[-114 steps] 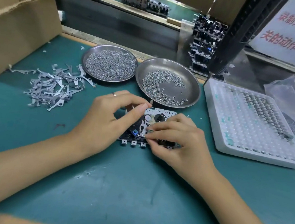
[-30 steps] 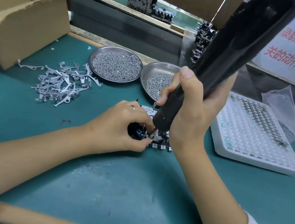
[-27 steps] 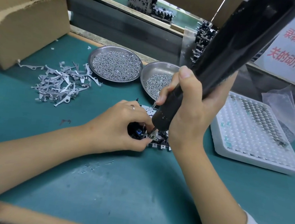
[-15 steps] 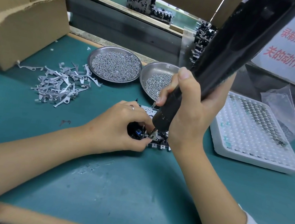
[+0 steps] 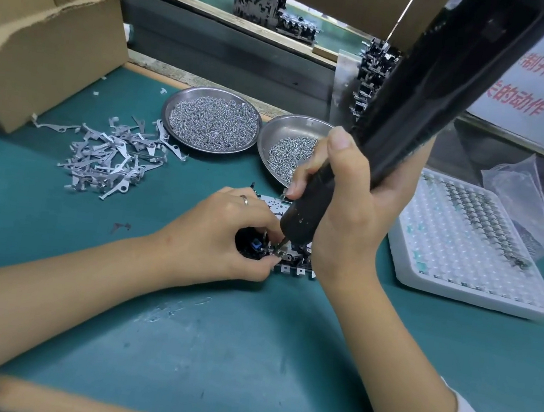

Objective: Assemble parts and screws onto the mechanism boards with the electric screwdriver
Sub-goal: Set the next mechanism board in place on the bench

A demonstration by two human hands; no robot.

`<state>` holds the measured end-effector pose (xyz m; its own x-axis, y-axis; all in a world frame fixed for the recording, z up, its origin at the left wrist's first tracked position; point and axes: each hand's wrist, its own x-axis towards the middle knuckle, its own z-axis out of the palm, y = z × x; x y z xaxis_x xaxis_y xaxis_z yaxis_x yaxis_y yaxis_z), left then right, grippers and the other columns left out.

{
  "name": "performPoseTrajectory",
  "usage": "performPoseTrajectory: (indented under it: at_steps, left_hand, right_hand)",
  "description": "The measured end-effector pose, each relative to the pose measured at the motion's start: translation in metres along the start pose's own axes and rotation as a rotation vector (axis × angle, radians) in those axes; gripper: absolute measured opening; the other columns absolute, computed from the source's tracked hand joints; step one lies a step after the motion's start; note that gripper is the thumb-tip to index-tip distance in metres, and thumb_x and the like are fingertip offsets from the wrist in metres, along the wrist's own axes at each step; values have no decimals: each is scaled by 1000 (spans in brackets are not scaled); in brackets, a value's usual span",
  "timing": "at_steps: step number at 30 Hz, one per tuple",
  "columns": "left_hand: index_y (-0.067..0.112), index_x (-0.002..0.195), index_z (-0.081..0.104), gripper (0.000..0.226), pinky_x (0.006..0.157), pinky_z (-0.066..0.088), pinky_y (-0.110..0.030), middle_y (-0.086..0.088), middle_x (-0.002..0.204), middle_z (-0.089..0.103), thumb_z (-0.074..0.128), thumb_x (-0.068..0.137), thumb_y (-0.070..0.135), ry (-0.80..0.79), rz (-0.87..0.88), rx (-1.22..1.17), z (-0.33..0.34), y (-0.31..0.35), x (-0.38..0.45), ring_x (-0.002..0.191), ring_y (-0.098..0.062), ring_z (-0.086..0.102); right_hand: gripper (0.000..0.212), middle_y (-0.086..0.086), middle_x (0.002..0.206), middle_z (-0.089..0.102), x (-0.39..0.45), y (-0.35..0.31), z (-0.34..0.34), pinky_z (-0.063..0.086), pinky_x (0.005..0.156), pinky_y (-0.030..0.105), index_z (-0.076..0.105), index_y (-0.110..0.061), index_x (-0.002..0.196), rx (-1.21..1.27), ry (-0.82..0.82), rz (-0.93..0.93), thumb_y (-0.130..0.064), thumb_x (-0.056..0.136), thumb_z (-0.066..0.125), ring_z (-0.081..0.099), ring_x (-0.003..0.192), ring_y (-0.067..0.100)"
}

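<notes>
Driving a screw looks under way: the right hand [image 5: 347,214] clenches the electric screwdriver [image 5: 407,109], tip down on the mechanism board [image 5: 288,258] at the near centre, which the left hand [image 5: 223,237] pinches steady. Farther off, two trays of screws [image 5: 212,121] and loose metal parts [image 5: 113,157] suggest much assembly remains.

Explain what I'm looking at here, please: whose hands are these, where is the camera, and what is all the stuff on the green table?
No robot here: a person wears a camera on the head, looking down at their own hands. The right hand grips a black electric screwdriver, its tip down on a small mechanism board. The left hand steadies that board. On the green mat lie two metal dishes of screws, a pile of grey metal parts, a white parts tray and a cardboard box.
</notes>
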<state>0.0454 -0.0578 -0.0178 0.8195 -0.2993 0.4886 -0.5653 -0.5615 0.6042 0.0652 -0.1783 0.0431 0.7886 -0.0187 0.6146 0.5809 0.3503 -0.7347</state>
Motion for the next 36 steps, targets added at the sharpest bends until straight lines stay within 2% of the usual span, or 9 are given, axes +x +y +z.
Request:
performPoseTrajectory:
  at_steps: [2, 4, 12, 21, 24, 27, 31, 33, 36]
  left_hand:
    - [24, 79, 69, 16, 81, 39, -22, 25, 74, 56, 76, 66, 19, -11, -4, 7, 0, -1, 0, 76, 1, 49]
    - [17, 85, 72, 18, 83, 41, -25, 18, 78, 63, 76, 67, 18, -15, -14, 12, 0, -1, -1, 78, -2, 53]
    - [16, 86, 74, 19, 83, 47, -33, 10, 79, 68, 75, 67, 19, -8, -17, 24, -1, 2, -2, 78, -12, 58]
    - [17, 87, 74, 19, 83, 46, -30, 17, 79, 64, 73, 69, 23, -15, -30, 32, -2, 3, -2, 80, -9, 56]
    - [16, 88, 74, 20, 83, 45, -28, 15, 79, 65, 75, 69, 20, -25, -24, 26, -3, 2, -1, 79, -7, 56]
    - [13, 88, 74, 21, 84, 43, -21, 18, 81, 63, 76, 69, 20, -35, 2, 34, -5, 2, 0, 79, -4, 55]
    - [11, 88, 74, 18, 81, 46, -26, 15, 81, 64, 74, 71, 20, -20, 23, 60, -4, 4, 0, 77, -9, 57]
    - [10, 86, 74, 17, 79, 47, -27, 12, 79, 67, 73, 71, 18, -2, 25, 80, -2, 5, -1, 74, -11, 57]
    - [10, 83, 74, 16, 75, 47, -27, 8, 74, 67, 74, 67, 15, 37, 9, 91, 1, 8, -2, 69, -9, 56]
  right_hand:
    - [23, 5, 55, 46, 3, -2, -5, 38, 41, 26, 37, -19, 92, 20, 7, -12, -12, 81, 55, 44, 35, 22]
    - [22, -2, 53, 47, 6, -3, -10, 39, 41, 25, 37, -18, 93, 21, 24, -40, -12, 81, 55, 45, 35, 17]
    - [27, 8, 61, 43, 10, 6, -14, 37, 40, 24, 39, -26, 94, -51, 23, 83, -5, 84, 52, 43, 35, 20]
    - [27, 2, 56, 46, 10, 2, -18, 40, 41, 25, 39, -27, 96, -25, 8, 125, -7, 85, 53, 45, 38, 19]
    - [27, 4, 66, 52, 9, 2, -27, 47, 50, 29, 41, -23, 106, -106, -53, 156, -22, 86, 61, 55, 49, 20]
    - [44, -4, 87, 57, -3, 6, -48, 51, 73, 30, 37, -19, 126, -271, -54, 72, -27, 87, 57, 61, 80, 16]
    - [23, -4, 98, 51, -17, 12, -69, 41, 82, 24, 47, -25, 111, -463, 149, -152, -18, 90, 49, 51, 91, 5]
    - [15, -5, 89, 56, -21, 16, -68, 43, 77, 24, 55, -24, 99, -465, 127, -73, -13, 93, 47, 55, 84, 8]
    - [20, -5, 79, 62, -30, 25, -52, 47, 75, 19, 61, -18, 93, -346, 43, 318, -5, 96, 46, 60, 79, 9]
